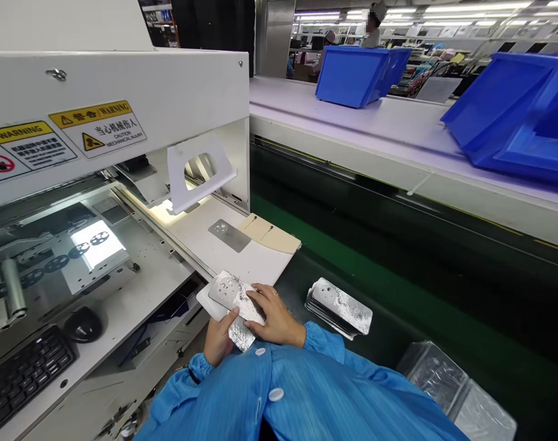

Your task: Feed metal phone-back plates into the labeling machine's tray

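Low in front of my body, both hands are on silver, phone-back-shaped panels [228,290] with round camera holes at one end. My left hand [218,337] grips them from the near left, its thumb lying on the top surface. The fingers of my right hand [276,315] close over the right edge of the upper panel, thumb toward the near end. Beneath it, a white-edged panel and another crinkled silver piece stick out. A stack of similar silver panels [345,306] lies on the dark green belt [375,245] to the right. One grey panel [229,235] lies flat on the machine's white plate.
At left stands a white machine [191,86] with warning labels and a white handle [200,174]. A keyboard [24,373] and a mouse [82,324] sit on its ledge. Blue bins [352,76] stand on the shelf beyond the belt. Clear plastic packs [457,392] lie at lower right.
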The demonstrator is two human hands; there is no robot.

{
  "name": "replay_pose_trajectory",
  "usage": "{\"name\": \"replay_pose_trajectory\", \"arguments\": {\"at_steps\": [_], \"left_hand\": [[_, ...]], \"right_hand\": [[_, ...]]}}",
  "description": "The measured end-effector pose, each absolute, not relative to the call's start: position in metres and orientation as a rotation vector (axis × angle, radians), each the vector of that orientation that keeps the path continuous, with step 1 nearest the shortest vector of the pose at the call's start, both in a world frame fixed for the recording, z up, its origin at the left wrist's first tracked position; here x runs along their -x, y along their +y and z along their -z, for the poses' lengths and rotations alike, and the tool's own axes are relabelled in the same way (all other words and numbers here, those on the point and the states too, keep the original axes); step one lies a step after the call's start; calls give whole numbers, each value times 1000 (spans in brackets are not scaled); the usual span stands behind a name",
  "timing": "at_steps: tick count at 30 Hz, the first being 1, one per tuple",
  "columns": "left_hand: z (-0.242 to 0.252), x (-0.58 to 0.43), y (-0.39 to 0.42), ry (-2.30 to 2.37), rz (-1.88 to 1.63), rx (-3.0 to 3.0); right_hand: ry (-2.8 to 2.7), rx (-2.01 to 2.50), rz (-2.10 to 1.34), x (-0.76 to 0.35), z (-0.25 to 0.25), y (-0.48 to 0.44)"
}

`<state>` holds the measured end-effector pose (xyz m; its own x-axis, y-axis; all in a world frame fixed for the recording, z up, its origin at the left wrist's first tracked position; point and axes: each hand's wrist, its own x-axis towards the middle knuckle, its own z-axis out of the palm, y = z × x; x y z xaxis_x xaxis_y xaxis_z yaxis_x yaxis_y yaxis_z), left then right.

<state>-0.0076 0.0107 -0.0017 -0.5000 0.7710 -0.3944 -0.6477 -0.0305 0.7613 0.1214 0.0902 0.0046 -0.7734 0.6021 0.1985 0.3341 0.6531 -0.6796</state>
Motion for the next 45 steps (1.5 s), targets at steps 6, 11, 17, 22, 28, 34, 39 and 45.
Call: {"name": "replay_pose_trajectory", "arguments": {"at_steps": [6, 11, 17, 22, 28, 34, 39, 45], "left_hand": [[0, 7, 10, 1166, -1749, -180], [3, 9, 11, 1147, -1772, -188], [3, 10, 11, 1127, -1788, -159], [2, 10, 10, 1105, -1790, -116], [2, 10, 11, 1104, -1805, -121], [0, 10, 11, 1103, -1791, -125], [1, 11, 12, 1117, -1785, -114], [3, 11, 12, 1108, -1776, -87]], "right_hand": [[-2483, 735, -868, -121, -7, 90], [-2493, 727, -849, -120, -7, 90], [-2498, 741, -847, -119, -6, 90], [-2499, 743, -849, -119, -5, 90], [-2493, 753, -867, -118, -6, 90], [-2495, 751, -855, -119, -5, 90], [-2511, 757, -835, -119, -5, 91], [-2505, 756, -830, -119, -4, 91]]}}
